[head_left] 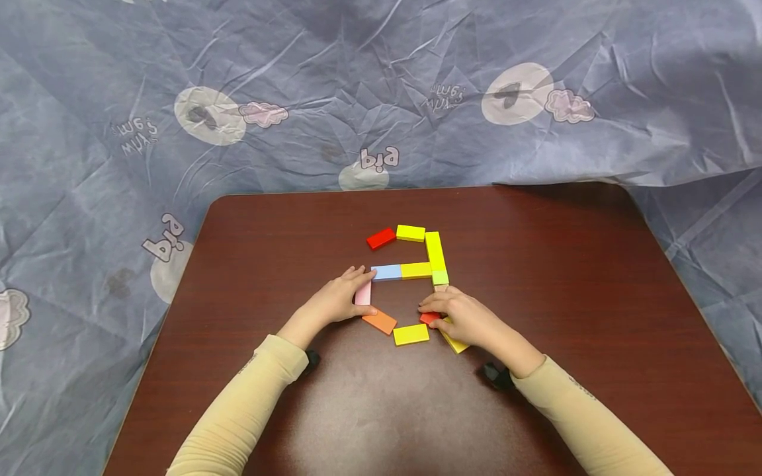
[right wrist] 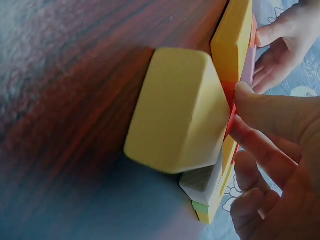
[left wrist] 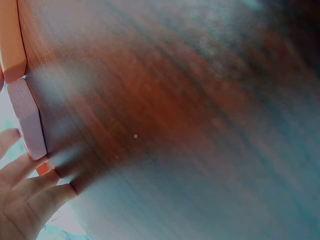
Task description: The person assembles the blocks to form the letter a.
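My left hand [head_left: 342,297] lies along the left side of a block outline, its fingers spread. Its thumb touches the orange block [head_left: 380,322], and its fingertips reach the corner where the pink block [head_left: 362,295] meets the light blue block [head_left: 387,272]. Across the outline, my right hand [head_left: 467,318] pinches a small red block [head_left: 428,318] between thumb and fingers, partly hiding it. Beside that hand lies a slanted yellow block [head_left: 455,342], large in the right wrist view. A wood-coloured block [head_left: 440,288] is partly covered by the right fingers.
More blocks lie on the brown table [head_left: 565,277]: a lower yellow block [head_left: 411,334], a yellow-green upright strip [head_left: 436,251], a middle yellow block [head_left: 416,270], a top yellow block [head_left: 411,233] and a tilted red block [head_left: 381,238]. A patterned grey-blue cloth [head_left: 333,79] hangs behind.
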A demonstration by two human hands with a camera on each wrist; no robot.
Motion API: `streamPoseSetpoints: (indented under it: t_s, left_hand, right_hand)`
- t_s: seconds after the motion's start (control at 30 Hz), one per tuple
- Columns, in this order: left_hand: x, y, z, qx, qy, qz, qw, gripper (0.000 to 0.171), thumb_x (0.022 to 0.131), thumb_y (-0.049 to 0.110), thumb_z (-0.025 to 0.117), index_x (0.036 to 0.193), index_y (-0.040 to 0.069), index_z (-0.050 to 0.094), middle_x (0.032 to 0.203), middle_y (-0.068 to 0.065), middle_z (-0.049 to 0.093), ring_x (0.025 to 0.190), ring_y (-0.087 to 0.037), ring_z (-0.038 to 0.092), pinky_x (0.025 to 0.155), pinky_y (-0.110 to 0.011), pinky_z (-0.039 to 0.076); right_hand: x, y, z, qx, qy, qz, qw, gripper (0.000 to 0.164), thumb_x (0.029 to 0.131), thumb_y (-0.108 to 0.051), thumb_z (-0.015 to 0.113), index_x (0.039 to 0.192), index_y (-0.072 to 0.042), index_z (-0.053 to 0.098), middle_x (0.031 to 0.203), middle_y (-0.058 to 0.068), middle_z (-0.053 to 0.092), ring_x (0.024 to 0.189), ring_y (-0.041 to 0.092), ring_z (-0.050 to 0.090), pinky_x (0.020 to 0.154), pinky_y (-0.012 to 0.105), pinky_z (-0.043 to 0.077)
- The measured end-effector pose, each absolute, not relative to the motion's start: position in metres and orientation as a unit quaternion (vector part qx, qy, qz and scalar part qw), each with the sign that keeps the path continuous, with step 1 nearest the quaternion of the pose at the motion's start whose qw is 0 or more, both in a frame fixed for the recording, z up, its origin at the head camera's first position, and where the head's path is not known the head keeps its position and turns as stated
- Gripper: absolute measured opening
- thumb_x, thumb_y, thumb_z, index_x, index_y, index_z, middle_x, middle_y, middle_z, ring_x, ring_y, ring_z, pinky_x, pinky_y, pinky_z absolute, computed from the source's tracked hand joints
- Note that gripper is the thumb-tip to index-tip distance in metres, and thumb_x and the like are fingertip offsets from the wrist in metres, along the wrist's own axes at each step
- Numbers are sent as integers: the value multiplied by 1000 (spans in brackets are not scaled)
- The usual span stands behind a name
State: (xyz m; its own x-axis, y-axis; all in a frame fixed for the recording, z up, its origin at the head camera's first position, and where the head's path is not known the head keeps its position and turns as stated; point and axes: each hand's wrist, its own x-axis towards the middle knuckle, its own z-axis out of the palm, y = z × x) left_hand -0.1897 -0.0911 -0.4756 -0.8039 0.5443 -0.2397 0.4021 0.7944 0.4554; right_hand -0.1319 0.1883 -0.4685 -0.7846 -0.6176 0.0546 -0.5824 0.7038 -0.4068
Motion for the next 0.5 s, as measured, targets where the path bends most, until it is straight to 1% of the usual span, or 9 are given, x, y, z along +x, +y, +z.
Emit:
streamPoseSetpoints:
  t_s: [0.23,0.4,0.5]
  left_hand:
    - [-190,-91,-474,257,930,193,181,83,84,44,76,153,17,38,158,-18,33,149,-37,26,114,-57,32]
    - [-189,-90,-473,256,929,196,180,83,85,43,75,153,17,38,158,-18,33,149,-37,26,115,-57,32]
    - [-188,-90,-474,255,929,196,182,82,85,43,75,153,17,37,158,-18,32,149,-37,26,115,-56,32]
  right_hand:
    - [-130,190,-470,-324,924,-198,36,31,82,-13,80,112,-8,75,112,3,72,105,23,60,90,37,51]
    - [-128,190,-472,-319,926,-198,41,31,83,-12,79,114,-8,75,116,3,72,105,23,60,89,37,52]
    - [-125,190,-472,-303,930,-208,26,31,83,-13,79,114,-9,75,115,2,72,105,22,60,89,37,52]
